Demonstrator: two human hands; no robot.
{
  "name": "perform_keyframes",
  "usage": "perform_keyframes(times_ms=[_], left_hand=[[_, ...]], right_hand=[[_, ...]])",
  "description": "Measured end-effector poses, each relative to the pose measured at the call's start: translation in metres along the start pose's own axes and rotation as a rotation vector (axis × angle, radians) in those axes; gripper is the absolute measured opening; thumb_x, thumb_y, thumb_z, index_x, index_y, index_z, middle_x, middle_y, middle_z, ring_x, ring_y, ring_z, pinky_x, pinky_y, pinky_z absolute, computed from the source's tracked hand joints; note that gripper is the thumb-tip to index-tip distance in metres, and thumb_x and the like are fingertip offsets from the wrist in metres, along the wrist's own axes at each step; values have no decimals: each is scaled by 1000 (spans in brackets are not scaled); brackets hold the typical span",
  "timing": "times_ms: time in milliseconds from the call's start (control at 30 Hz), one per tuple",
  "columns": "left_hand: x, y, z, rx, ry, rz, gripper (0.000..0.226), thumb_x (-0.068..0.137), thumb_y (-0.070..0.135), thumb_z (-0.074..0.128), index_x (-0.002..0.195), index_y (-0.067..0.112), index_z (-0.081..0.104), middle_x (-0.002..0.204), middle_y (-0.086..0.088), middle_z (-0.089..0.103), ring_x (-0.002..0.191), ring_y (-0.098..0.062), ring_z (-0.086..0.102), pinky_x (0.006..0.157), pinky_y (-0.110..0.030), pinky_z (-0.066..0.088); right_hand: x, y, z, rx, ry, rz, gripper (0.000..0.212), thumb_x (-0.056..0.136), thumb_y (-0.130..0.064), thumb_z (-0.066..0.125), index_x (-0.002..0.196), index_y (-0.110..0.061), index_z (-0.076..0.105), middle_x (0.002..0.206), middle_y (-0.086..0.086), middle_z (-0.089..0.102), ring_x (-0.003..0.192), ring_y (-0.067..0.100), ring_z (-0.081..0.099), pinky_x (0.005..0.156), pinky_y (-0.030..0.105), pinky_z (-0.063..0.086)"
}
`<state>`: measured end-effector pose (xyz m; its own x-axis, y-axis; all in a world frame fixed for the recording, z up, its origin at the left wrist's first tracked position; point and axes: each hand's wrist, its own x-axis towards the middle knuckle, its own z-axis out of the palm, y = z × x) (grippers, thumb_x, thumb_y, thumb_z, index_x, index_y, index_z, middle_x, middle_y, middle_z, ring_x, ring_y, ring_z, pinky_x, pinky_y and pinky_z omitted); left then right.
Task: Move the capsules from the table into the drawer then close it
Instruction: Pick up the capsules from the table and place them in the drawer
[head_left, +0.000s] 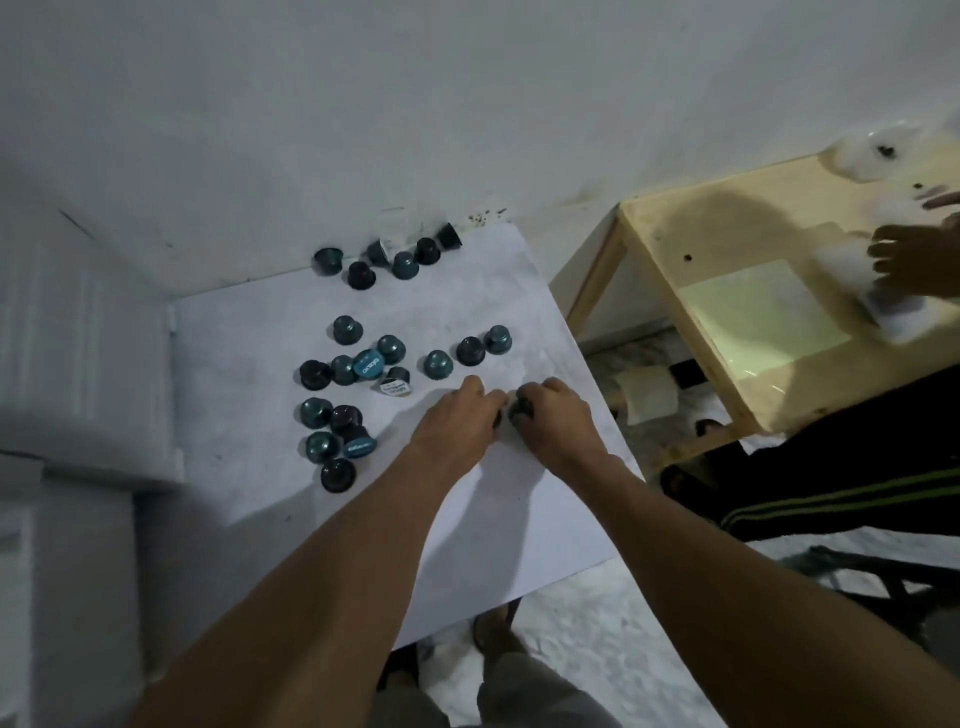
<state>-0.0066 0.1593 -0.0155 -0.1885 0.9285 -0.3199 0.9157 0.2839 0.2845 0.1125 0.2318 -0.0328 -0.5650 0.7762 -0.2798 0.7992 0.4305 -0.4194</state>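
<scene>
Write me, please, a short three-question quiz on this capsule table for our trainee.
1. True or false: the left hand lies flat and empty on the white table.
2. Where is the group of capsules farthest from the person? A) by the table edge at the wall B) on the wooden table C) on the floor
3. Fill in: the right hand grips a ____.
Key: 1 false, its fingers curl round a dark capsule. 2 A. 3 capsule.
</scene>
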Motion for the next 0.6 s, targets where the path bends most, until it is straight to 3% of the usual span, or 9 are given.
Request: perform_keyframes(times_ms=[200, 433, 500, 600], left_hand=[[15, 3, 9, -52, 6, -100, 21, 88, 11, 58, 108, 11, 52, 105, -11, 53, 94, -33, 58, 77, -38, 46], [8, 2, 12, -240, 84, -256, 44, 87, 13, 60, 130, 21, 51, 116, -15, 48, 99, -35, 57, 83, -35, 46], [-1, 1, 8, -270, 139, -289, 36, 85, 13, 61, 120, 19, 58, 113, -15, 47, 97, -35, 57, 75, -29, 42], [-19, 1, -3, -318, 233, -352, 32, 81, 16, 68, 111, 17, 59, 111, -13, 47, 96, -32, 56, 74, -27, 39]], right_hand=[[25, 8, -9, -17, -39, -58, 10, 88, -13, 51, 89, -8, 59, 87, 8, 52, 82, 30, 54, 66, 28, 32], [32, 7, -16, -30, -107, -105, 10, 85, -9, 53, 93, -6, 48, 97, 15, 56, 89, 34, 53, 67, 30, 30], [27, 5, -19, -14, -114, -106, 19, 85, -9, 52, 103, -7, 49, 102, 15, 55, 93, 35, 53, 69, 31, 34], [15, 0, -23, 2, -130, -120, 41, 84, -11, 52, 125, -17, 53, 112, 15, 53, 101, 34, 53, 78, 30, 39]])
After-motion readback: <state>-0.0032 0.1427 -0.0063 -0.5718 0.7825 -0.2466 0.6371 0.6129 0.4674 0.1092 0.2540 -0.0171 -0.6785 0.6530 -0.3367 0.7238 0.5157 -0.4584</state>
